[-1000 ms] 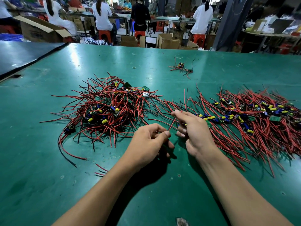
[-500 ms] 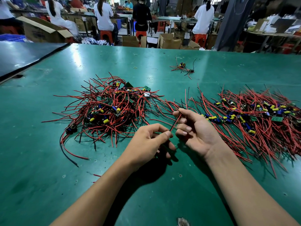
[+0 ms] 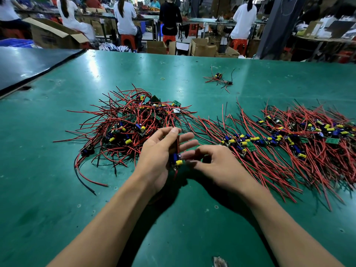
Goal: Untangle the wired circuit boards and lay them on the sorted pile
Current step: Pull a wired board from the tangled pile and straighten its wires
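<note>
My left hand (image 3: 158, 153) is raised palm-up just in front of the tangled pile (image 3: 125, 126) of red and black wires and small boards. It holds one wired circuit board (image 3: 176, 159) with blue and yellow capacitors, and its red wires run up between thumb and fingers. My right hand (image 3: 213, 162) is beside it with curled fingers. Its blurred thumb and forefinger pinch the board's right end next to the yellow capacitor. The sorted pile (image 3: 289, 139) lies to the right, boards in a row and wires combed toward me.
The green table (image 3: 57, 199) is bare in front of my arms. A stray wired board (image 3: 218, 77) and a small ring (image 3: 162, 78) lie farther back. A dark table edge (image 3: 38, 74) borders the left. People sit among cardboard boxes beyond the far edge.
My left hand has turned palm-up and lifted, and a board with capacitors now shows in it. My right hand has left the wire ends and moved down to the board.
</note>
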Action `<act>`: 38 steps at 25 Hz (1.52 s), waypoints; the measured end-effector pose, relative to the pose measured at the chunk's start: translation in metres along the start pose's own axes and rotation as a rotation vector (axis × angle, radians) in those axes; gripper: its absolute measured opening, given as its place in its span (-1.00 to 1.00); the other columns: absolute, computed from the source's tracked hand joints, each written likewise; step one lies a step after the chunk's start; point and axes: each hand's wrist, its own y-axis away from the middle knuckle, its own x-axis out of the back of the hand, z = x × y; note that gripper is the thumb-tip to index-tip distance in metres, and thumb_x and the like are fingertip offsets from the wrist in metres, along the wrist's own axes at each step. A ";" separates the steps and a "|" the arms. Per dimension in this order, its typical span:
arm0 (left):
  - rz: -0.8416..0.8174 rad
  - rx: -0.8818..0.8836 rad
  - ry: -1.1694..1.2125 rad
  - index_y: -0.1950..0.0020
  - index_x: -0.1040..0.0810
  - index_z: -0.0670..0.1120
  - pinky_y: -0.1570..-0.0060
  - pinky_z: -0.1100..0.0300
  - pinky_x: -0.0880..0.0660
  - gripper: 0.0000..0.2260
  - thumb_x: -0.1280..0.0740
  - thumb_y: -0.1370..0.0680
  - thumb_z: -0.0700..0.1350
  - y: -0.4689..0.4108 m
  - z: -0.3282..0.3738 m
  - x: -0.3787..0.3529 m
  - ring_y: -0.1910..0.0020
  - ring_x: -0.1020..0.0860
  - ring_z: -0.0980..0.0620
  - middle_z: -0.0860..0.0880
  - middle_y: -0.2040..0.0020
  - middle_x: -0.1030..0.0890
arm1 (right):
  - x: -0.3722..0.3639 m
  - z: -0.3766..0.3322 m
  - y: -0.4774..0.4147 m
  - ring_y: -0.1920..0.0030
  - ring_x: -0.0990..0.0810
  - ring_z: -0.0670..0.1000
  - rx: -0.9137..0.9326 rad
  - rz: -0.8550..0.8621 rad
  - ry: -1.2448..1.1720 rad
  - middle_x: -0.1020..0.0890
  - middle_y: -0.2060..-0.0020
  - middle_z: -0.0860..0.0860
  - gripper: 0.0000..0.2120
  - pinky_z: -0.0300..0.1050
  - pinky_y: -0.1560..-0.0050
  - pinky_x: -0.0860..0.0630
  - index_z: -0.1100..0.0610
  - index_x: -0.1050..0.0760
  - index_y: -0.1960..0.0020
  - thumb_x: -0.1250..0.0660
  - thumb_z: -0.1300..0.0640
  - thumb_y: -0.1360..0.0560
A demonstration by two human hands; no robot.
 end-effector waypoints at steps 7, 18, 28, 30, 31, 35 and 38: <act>0.054 -0.042 0.144 0.00 -0.38 -0.06 0.18 0.06 -0.63 -0.95 -0.22 -0.65 -0.14 -0.003 0.003 0.001 -0.02 -0.68 -0.12 -0.15 -0.03 -0.70 | -0.024 -0.011 0.005 0.36 -0.50 -0.22 0.276 0.266 -0.057 -0.56 0.32 -0.19 -0.78 -0.42 0.30 -0.34 0.07 -0.65 0.11 -0.56 -0.05 -0.40; -0.091 0.031 0.155 -0.03 -0.52 -0.12 0.09 0.06 -0.64 -0.80 -0.31 -0.47 -0.35 -0.005 0.002 0.009 -0.03 -0.68 -0.16 -0.20 -0.01 -0.69 | 0.002 -0.013 -0.004 0.48 -0.42 -0.09 -0.171 0.093 -1.157 -0.63 0.22 -0.01 -0.83 -0.26 0.42 -0.35 0.08 -0.68 0.06 -0.39 0.02 -0.47; -0.331 0.280 -0.170 -0.02 -0.73 -0.02 0.36 0.27 -0.56 -0.67 -0.43 -0.36 0.11 -0.001 -0.002 0.013 0.35 -0.63 0.10 0.02 0.19 -0.69 | 0.013 -0.005 0.002 0.31 -0.39 -0.10 -0.190 -0.261 -1.090 -0.51 0.13 0.11 -0.65 -0.28 0.37 -0.23 0.10 -0.70 -0.05 -0.61 0.03 -0.31; -0.299 0.247 -0.143 -0.11 -0.65 -0.16 0.33 0.23 -0.58 -0.57 -0.47 -0.33 0.05 -0.003 -0.003 0.012 0.29 -0.66 0.05 -0.05 0.11 -0.70 | 0.013 -0.005 0.001 0.33 -0.42 -0.12 -0.195 -0.229 -1.092 -0.63 0.17 0.00 -0.76 -0.33 0.44 -0.31 0.09 -0.70 -0.05 -0.51 0.07 -0.40; -0.273 0.235 -0.128 -0.10 -0.59 -0.20 0.33 0.20 -0.59 -0.58 -0.48 -0.33 0.00 -0.004 -0.004 0.013 0.29 -0.66 0.02 -0.08 0.11 -0.70 | 0.013 -0.005 0.000 0.35 -0.42 -0.14 -0.208 -0.210 -1.081 -0.64 0.19 -0.03 -0.77 -0.33 0.45 -0.34 0.09 -0.70 -0.05 -0.48 0.05 -0.42; -0.197 0.166 -0.161 0.21 -0.46 -0.10 0.38 0.17 -0.60 -0.78 -0.50 -0.31 -0.15 -0.002 -0.007 0.011 0.38 -0.64 -0.02 -0.13 0.27 -0.66 | 0.013 -0.001 -0.003 0.47 -0.41 -0.16 -0.288 -0.111 -0.952 -0.60 0.32 -0.06 -0.76 -0.34 0.50 -0.33 0.11 -0.69 0.03 -0.49 -0.04 -0.42; -0.168 0.118 -0.312 0.20 -0.48 -0.13 0.40 0.17 -0.58 -0.80 -0.50 -0.38 -0.27 0.001 -0.010 0.011 0.35 -0.65 -0.09 -0.20 0.26 -0.64 | 0.010 0.000 -0.002 0.50 -0.42 -0.14 -0.361 -0.063 -0.834 -0.60 0.40 -0.03 -0.85 -0.34 0.52 -0.32 0.10 -0.69 0.13 -0.48 0.01 -0.46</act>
